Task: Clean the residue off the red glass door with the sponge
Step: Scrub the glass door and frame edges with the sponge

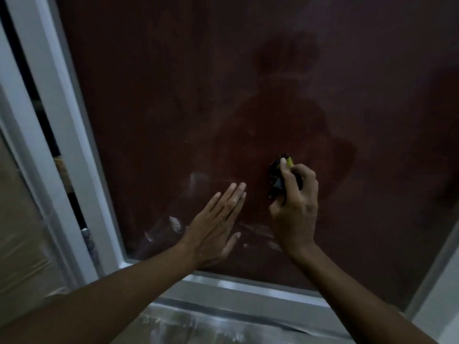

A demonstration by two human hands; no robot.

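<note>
The right hand [294, 212] is gripping a sponge [280, 177], dark with a yellow edge, its fingers [304, 175] curling round it and holding it against the lower middle of the red glass door [173, 95]. The left hand [213, 227] is lying flat on the glass just beside it, fingers straight and close together, holding nothing. Whitish residue smears [175, 223] are showing low on the pane near the white door frame [74, 135].
</note>
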